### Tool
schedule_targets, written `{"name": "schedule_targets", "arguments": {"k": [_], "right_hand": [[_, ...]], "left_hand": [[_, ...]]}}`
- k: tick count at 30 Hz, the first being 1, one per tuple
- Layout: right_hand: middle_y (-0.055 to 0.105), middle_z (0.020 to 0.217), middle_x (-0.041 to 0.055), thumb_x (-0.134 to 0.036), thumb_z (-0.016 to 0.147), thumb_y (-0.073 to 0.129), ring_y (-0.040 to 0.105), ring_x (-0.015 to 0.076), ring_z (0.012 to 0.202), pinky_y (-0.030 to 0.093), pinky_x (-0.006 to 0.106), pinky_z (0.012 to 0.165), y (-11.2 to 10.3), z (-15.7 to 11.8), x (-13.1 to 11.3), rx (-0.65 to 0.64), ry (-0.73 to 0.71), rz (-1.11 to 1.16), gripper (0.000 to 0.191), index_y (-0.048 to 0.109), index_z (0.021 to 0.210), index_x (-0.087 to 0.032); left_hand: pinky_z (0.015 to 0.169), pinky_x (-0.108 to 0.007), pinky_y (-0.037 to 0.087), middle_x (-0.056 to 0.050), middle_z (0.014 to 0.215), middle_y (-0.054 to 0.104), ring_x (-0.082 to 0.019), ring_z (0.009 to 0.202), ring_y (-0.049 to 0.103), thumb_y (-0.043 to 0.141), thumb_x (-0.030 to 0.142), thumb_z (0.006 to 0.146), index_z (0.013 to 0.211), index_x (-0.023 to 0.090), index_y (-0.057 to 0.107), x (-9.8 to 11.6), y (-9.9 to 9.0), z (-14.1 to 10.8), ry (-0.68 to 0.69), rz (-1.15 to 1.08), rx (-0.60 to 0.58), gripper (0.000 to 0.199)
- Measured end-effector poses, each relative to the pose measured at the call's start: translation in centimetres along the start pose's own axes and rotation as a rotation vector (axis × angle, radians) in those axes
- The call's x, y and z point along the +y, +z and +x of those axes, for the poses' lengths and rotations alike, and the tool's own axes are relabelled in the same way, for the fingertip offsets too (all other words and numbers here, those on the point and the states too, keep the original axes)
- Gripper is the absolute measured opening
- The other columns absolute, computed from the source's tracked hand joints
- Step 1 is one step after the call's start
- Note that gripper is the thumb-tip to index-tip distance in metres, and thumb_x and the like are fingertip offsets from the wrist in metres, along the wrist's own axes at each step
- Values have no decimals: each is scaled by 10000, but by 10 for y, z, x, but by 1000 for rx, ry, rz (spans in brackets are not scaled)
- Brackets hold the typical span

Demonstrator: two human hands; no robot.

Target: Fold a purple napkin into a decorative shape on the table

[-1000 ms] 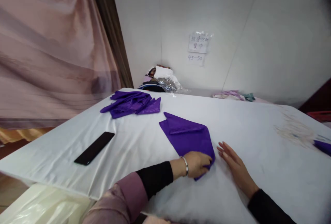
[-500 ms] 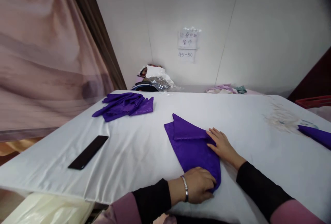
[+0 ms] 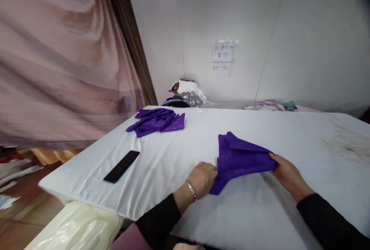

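A folded purple cloth [image 3: 243, 159] is stretched between my two hands over the white-covered table [image 3: 162, 165]. My left hand [image 3: 203, 178], with a silver bracelet at the wrist, is closed on the cloth's left edge, its fingertips hidden behind the knuckles. At the cloth's right end, my right hand [image 3: 281, 168] pinches the narrowed corner between thumb and fingers. Two pointed flaps stand out at the cloth's upper left, and one corner hangs down near my left hand. A crumpled purple cloth pile [image 3: 157, 121] lies at the table's back left.
A black phone-like slab [image 3: 121, 166] lies on the left of the table. Bagged fabrics [image 3: 187, 94] and pastel cloths [image 3: 267, 105] sit along the back edge. A pink curtain [image 3: 63, 57] hangs at left; pale plastic [image 3: 78, 227] is below the near left edge.
The view has turned left. My right hand has gone from lying flat to pinching the cloth's right end. My left hand has moved to its left edge, and the cloth is now gathered and stretched sideways.
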State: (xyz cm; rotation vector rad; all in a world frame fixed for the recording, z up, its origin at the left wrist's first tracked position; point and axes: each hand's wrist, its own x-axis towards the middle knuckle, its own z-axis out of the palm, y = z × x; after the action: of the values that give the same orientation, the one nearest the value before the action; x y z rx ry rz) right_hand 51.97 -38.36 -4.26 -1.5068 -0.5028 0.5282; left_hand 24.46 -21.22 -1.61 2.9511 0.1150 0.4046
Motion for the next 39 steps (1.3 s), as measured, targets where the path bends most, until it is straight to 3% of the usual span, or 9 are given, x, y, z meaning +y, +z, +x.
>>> {"name": "schedule_targets", "arguments": {"k": [3,5,11,17,22,29,32,35,39], "right_hand": [[571,556,-21,-353,709,685,529,123,478,393,223,401,-10,-49,6,-125,318,108,210,543,720,-199],[590,564,-21,-332,714,702,556,115,490,419,207,428,-13,-80,6,-181,423,76,218,559,791,-186],[663,752,-4,-310,761,689,629,124,630,531,251,607,-10,-117,-5,-254,424,207,540,467,1244,-222],[662,1051,53,-369,811,625,646,168,787,533,303,665,-7,-90,-9,-227,323,254,498,452,1264,-259],[662,1045,51,-368,801,626,635,160,727,494,270,574,-18,-55,-8,-72,298,196,543,425,1299,-285],[662,941,73,-345,755,659,631,185,690,521,309,569,-42,-29,1,115,232,80,979,8,1472,-201],[600,1169,118,-321,743,624,641,221,840,542,372,677,-53,-14,9,178,92,-186,841,191,1456,-220],[505,1324,117,-275,733,587,517,270,1153,440,444,944,-63,5,10,225,-162,-628,566,503,1288,-203],[546,1290,117,-241,779,532,457,245,1231,318,407,1065,-60,26,2,92,-317,-982,457,567,1226,-153]], "left_hand": [[877,-377,447,-82,1043,658,-208,989,587,497,42,731,825,181,601,-14,-5,-17,-52,15,62,197],[879,-390,460,-78,1031,671,-216,985,600,487,7,674,805,193,604,-22,-3,-29,-64,11,44,256],[878,-402,499,-56,1038,689,-224,981,632,452,21,631,770,233,593,-38,7,-51,-168,10,62,290],[825,-379,541,-42,1012,700,-215,925,656,467,89,654,767,247,575,-36,11,-55,-157,-57,99,222],[832,-351,550,-31,1038,694,-211,955,651,498,99,643,845,258,605,-27,15,-60,-106,-135,70,278],[871,-371,532,-35,1132,669,-247,1013,633,595,471,744,1150,274,587,-16,5,-50,-237,-285,0,451],[822,-340,536,-33,1075,687,-220,941,654,456,536,820,1149,262,593,-12,-8,-33,-397,-404,-119,449],[737,-332,533,-40,937,707,-205,770,668,414,584,815,1177,236,576,-13,-15,-10,-510,-459,-244,527],[759,-349,504,-75,1049,680,-221,795,655,527,573,733,1205,205,545,-21,0,24,-566,-481,-207,599]]}}
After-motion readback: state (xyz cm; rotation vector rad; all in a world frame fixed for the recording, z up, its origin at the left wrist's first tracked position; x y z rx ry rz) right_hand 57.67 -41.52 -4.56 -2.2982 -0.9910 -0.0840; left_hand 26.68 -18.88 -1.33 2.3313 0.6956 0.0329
